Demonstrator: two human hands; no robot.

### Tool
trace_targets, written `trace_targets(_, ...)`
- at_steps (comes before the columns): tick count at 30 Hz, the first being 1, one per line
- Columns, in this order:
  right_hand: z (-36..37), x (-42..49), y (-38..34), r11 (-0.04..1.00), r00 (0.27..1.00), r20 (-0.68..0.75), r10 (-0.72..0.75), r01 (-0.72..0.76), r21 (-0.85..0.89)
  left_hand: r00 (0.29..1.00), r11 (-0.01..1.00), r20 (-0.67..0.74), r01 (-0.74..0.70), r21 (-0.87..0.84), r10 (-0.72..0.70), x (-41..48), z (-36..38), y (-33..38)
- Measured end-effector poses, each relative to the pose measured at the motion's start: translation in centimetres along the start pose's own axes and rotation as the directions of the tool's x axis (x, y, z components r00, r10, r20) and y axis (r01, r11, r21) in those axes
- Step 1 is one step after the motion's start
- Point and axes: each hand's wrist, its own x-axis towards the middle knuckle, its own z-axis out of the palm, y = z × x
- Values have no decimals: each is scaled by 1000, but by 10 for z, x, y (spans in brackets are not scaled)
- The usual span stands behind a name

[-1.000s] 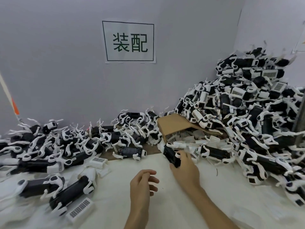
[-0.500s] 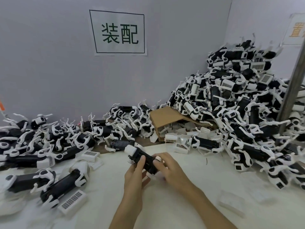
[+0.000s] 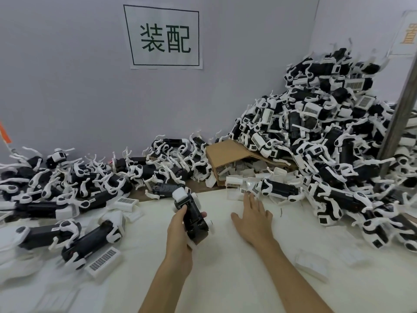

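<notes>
Assembly seems at an early step for this piece: the left hand (image 3: 180, 236) grips the black body (image 3: 193, 216) just above the tabletop (image 3: 225, 274), while the right hand (image 3: 252, 220), fingers straight and holding nothing, reaches toward the white barcode parts (image 3: 234, 182) beside the cardboard box (image 3: 225, 152). Fitting such a part is, I judge, not yet done.

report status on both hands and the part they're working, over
Left grip holds black toy body. Right grip open, fingers toward small white boxes by cardboard box. Toy pile crowds right side.
</notes>
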Motion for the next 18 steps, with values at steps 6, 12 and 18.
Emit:
trace_targets(6,-6,4,-10,999,995,-89,44,-42,27,1000,999,11,14,-33,-13,-5,0,1)
trace_targets(12,-9,6,-6,938,935,-350,59,68,340,999,993,16,37,-114,-35,0,-3,3)
trace_targets(18,-12,5,-9,895,992,-122,33,25,446,1000,997,16,5,-74,-4,0,-2,1)
